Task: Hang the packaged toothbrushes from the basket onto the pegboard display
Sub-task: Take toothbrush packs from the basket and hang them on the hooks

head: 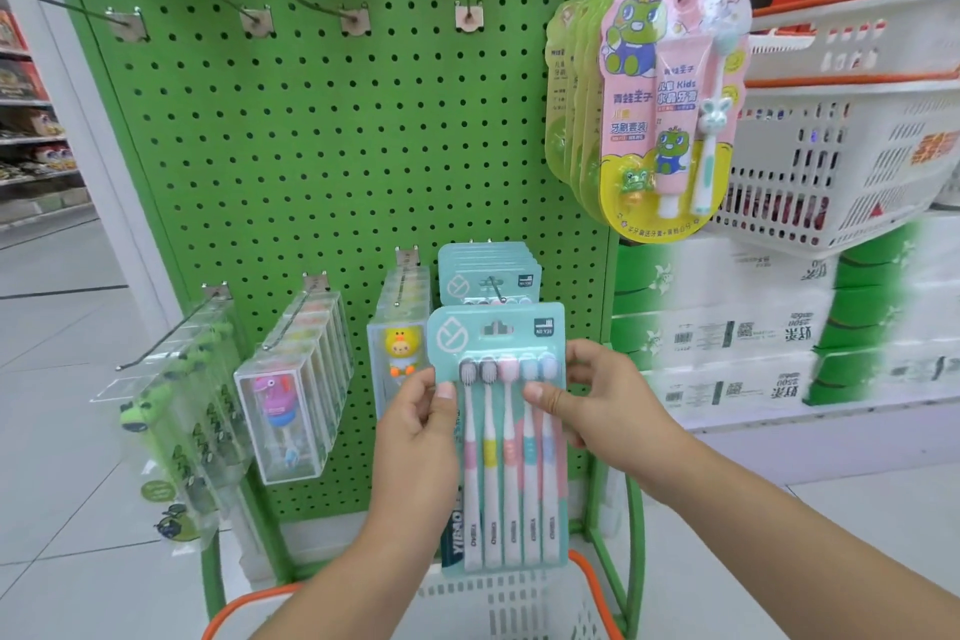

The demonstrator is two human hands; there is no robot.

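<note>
A teal pack of five toothbrushes is being held upright in front of the green pegboard, low down on its right side. It's being pinched from both edges: the left hand is gripping the left edge with the thumb laid across the front just beside the grey brush heads, other fingers tucked behind the card. The right hand is gripping the right edge, thumb pressed on the front just under the blue brush head, remaining fingers wrapped round the back. So both sets of fingers are clamped on the pack, brush handles running down between the two thumbs.

The pack's hang slot is sitting just below the tip of a hook that's already carrying a stack of the same teal packs; it isn't being threaded on yet.

A white basket with an orange rim is being kept right under the pack. Clear boxed kids' brushes are hanging to the left, and frog-themed kids' sets are hanging upper right.
</note>
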